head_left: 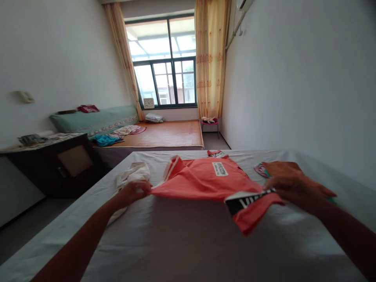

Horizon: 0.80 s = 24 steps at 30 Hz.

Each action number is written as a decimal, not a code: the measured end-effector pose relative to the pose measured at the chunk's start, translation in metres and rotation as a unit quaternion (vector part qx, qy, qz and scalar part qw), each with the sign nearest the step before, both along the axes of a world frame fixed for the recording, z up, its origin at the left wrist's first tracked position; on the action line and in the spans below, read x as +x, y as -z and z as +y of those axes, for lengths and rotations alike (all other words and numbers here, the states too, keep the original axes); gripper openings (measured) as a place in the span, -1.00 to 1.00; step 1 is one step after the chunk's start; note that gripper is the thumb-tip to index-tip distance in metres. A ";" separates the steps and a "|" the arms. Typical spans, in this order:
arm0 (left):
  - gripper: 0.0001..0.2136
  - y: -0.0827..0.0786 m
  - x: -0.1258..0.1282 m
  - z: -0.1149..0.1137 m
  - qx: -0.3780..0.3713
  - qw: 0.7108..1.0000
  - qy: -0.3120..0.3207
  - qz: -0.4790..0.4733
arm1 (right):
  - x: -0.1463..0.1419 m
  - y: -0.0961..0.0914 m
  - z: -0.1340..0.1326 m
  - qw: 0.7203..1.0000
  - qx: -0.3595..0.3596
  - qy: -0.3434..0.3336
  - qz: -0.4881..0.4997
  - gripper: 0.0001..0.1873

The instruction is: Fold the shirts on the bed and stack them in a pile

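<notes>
A coral-red T-shirt (194, 180) with a white printed label and black-and-white lettered sleeve bands is stretched sideways above the pale sheet. My left hand (136, 192) pinches its left corner between thumb and fingers. On the other side, my right hand (286, 187) is closed on the shirt near the lettered sleeve, which hangs down towards me. The far part of the shirt rests on the sheet. Just beyond my left hand lies a crumpled cream garment (133, 174). Close behind my right hand is an orange-brown garment (289, 172) with some green and pink at its edges.
The white-sheeted surface (182, 243) spreads under my arms. Beyond it stands a bed with a brown mat (173, 131) and a teal headboard (96, 119). A dark cabinet (58, 164) is at the left, a pink stool (210, 122) near the curtain, a wall along the right.
</notes>
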<state>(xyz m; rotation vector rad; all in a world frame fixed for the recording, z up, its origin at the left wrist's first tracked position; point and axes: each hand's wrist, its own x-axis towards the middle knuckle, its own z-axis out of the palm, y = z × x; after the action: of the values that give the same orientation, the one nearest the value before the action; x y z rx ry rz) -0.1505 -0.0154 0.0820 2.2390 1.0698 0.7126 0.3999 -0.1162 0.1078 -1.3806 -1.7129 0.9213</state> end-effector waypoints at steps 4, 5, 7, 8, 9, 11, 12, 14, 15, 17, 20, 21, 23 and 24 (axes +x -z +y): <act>-0.85 0.028 -0.007 -0.031 -0.113 0.986 0.062 0.110 | -0.003 0.046 -0.038 0.967 -0.126 -0.208 -0.070 -0.65; -0.83 0.028 -0.007 -0.032 -0.128 0.982 0.060 0.122 | -0.004 0.048 -0.044 0.959 -0.144 -0.228 -0.082 -0.66; -0.80 0.026 -0.005 -0.025 -0.127 0.985 0.024 0.118 | -0.002 0.045 -0.047 0.956 -0.166 -0.227 -0.082 -0.66; -0.79 0.026 -0.002 -0.018 -0.109 0.988 -0.007 0.107 | -0.001 0.044 -0.044 0.959 -0.171 -0.211 -0.077 -0.66; -0.78 0.027 0.002 -0.009 -0.081 0.991 -0.043 0.100 | -0.001 0.044 -0.038 0.964 -0.170 -0.190 -0.075 -0.64; -0.78 0.031 0.015 0.011 -0.019 0.987 -0.111 0.117 | -0.004 0.049 -0.022 0.972 -0.150 -0.156 -0.090 -0.62; -0.79 0.035 0.024 0.021 0.001 0.979 -0.140 0.145 | -0.008 0.053 -0.013 0.974 -0.135 -0.146 -0.104 -0.60; -0.79 0.045 0.042 0.035 0.016 0.961 -0.188 0.201 | -0.018 0.066 0.004 0.978 -0.099 -0.134 -0.128 -0.58; -0.78 0.050 0.051 0.040 0.018 0.953 -0.206 0.219 | -0.024 0.073 0.011 0.978 -0.084 -0.135 -0.135 -0.56; -0.74 0.058 0.067 0.043 0.020 0.938 -0.244 0.248 | -0.033 0.087 0.019 0.980 -0.062 -0.131 -0.137 -0.55; -0.73 0.062 0.075 0.040 0.018 0.920 -0.277 0.276 | -0.036 0.102 0.022 0.985 -0.047 -0.108 -0.125 -0.56; -0.76 0.062 0.073 0.038 0.018 0.922 -0.276 0.272 | -0.034 0.105 0.022 0.986 -0.048 -0.101 -0.121 -0.56; -0.79 0.059 0.061 0.033 0.023 0.937 -0.262 0.231 | -0.029 0.109 0.020 0.988 -0.051 -0.095 -0.113 -0.57; -0.78 0.058 0.053 0.031 0.025 0.947 -0.254 0.196 | -0.026 0.110 0.020 0.988 -0.053 -0.094 -0.109 -0.57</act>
<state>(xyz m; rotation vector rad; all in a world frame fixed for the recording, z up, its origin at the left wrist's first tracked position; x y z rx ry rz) -0.0976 0.0153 0.0240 2.2130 1.8876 0.4969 0.3736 -0.0964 -0.0018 -1.4511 -2.0124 1.0073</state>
